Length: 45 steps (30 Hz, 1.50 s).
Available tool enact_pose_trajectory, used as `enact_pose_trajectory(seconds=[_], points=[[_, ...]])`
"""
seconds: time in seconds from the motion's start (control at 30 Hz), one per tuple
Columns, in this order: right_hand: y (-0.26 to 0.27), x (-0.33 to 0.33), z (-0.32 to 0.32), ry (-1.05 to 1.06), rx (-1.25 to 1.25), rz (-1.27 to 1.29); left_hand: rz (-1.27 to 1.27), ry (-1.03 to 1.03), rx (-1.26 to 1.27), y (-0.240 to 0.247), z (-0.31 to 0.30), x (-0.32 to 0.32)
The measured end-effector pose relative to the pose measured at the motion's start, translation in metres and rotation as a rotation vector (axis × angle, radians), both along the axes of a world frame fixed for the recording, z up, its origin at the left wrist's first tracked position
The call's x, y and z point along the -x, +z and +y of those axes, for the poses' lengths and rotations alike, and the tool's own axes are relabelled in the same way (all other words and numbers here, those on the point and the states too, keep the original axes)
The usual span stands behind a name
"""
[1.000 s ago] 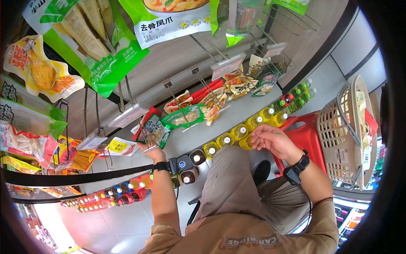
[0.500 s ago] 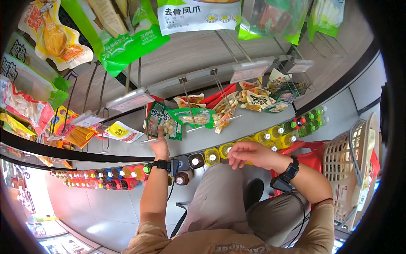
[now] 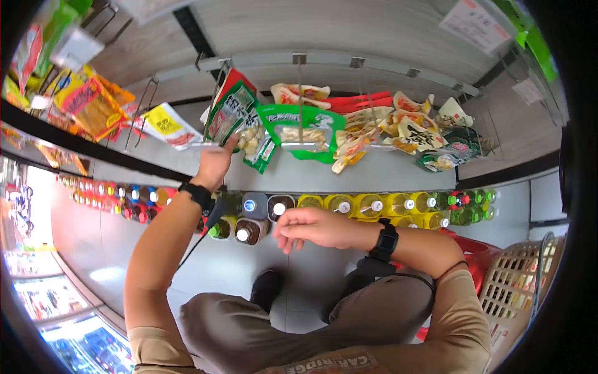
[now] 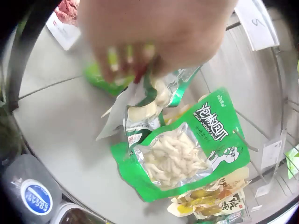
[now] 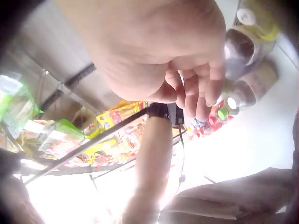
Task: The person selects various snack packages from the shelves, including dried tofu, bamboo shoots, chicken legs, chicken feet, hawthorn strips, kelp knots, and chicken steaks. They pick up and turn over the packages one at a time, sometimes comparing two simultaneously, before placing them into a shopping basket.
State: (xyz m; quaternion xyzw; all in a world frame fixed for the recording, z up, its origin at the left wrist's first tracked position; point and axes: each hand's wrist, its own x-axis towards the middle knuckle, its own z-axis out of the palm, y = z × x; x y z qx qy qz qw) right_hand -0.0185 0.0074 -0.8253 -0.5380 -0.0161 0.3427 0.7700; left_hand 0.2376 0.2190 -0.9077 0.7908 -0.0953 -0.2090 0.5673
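In the head view my left hand [image 3: 213, 165] grips the lower left edge of a dark green snack pouch [image 3: 235, 112], thumb on its front. The pouch stands tilted at the front of the lower shelf, with a red packet edge behind it. Beside it lies a bright green pouch of pickled chicken paws [image 4: 175, 158], its clear window facing up in the left wrist view. There the back of my hand hides most of the held pouch. My right hand [image 3: 317, 227] hangs above the bottle row with loosely bent fingers, holding nothing.
Bottles with yellow contents [image 3: 367, 204] and dark drink bottles [image 3: 252, 230] line the floor along the shelf [image 3: 386, 177]. Metal hooks with price tags [image 3: 476, 25] jut out above. At right are a red stool [image 3: 470, 249] and a beige basket [image 3: 517, 280].
The view has shifted down and closer to the lower shelf. My left hand stays at the dark green pouch, which now stands more upright. My right hand has moved left over the bottles.
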Motion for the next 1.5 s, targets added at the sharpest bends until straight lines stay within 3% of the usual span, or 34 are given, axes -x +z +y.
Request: enact_pose_trajectory(seconds=[0.13,0.3,0.47,0.6,0.77,0.83,1.07,1.3,1.4,1.5], points=[[-0.002,-0.008,0.033,0.131,-0.097,-0.011,-0.13,0.023,0.112,0.016,-0.014,0.011],[0.005,-0.007,0.028,0.357,-0.06,-0.087,-0.129,0.084,0.093,0.022,-0.022,0.02],[0.014,-0.002,0.016,0.133,-0.067,-0.167,0.135,0.191,0.294,0.013,-0.04,0.027],[0.024,-0.01,0.02,0.123,-0.007,-0.148,0.085,0.253,0.298,0.002,-0.043,0.024],[0.011,-0.019,0.045,0.172,0.066,-0.143,0.065,0.174,0.308,0.004,-0.021,0.019],[0.006,-0.022,0.054,0.213,0.11,-0.129,-0.112,0.123,0.085,0.014,-0.012,0.027],[0.001,-0.027,0.092,0.272,0.181,-0.213,-0.045,0.11,0.315,0.043,0.008,0.056],[0.011,-0.031,0.114,0.359,0.315,-0.341,-0.052,0.041,0.293,0.05,0.036,0.077],[0.019,-0.032,0.12,0.38,0.36,-0.366,0.005,-0.012,0.243,0.08,0.054,0.09],[0.019,-0.03,0.124,0.372,0.347,-0.344,0.114,-0.117,0.39,0.08,0.073,0.097]])
